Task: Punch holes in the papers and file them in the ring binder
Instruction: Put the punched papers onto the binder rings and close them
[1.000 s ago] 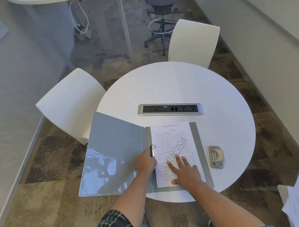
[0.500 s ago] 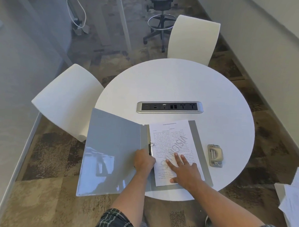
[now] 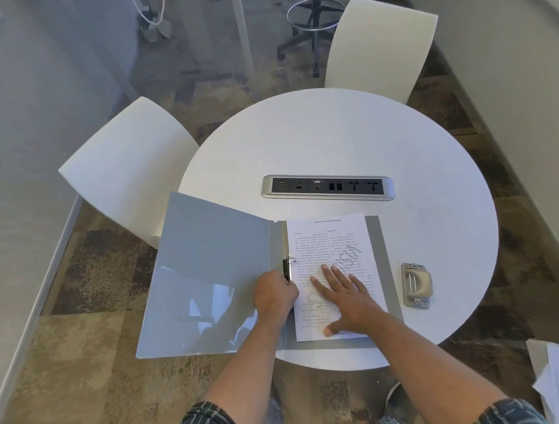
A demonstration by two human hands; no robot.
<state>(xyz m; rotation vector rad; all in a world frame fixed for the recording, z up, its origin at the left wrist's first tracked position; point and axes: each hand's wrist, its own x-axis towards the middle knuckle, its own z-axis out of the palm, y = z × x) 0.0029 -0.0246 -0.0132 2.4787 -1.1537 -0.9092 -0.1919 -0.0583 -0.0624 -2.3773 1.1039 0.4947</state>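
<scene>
We see the grey ring binder (image 3: 211, 273) lying open on the round white table (image 3: 339, 140), its left cover hanging out past the table's edge. Our right hand (image 3: 348, 295) lies flat on the printed paper (image 3: 334, 246) that sits on the binder's right half; its fingers (image 3: 328, 271) are straight and spread apart, pressing the sheet down, with the thumb stretched toward the page's near edge. Just left of those fingertips stands the black ring mechanism (image 3: 287, 268) along the spine, and our left hand (image 3: 276, 295) is curled at its near end, knuckles up; the fingertips are hidden under the hand, so we cannot tell whether they pinch the lever or merely rest against it. To the right of the spread fingers, apart from the binder's edge, the beige hole punch (image 3: 416, 285) sits on the table. Beyond the fingertips, past the top of the page, a silver socket strip (image 3: 328, 187) is set into the tabletop. More loose papers (image 3: 552, 384) lie off the table at far right.
</scene>
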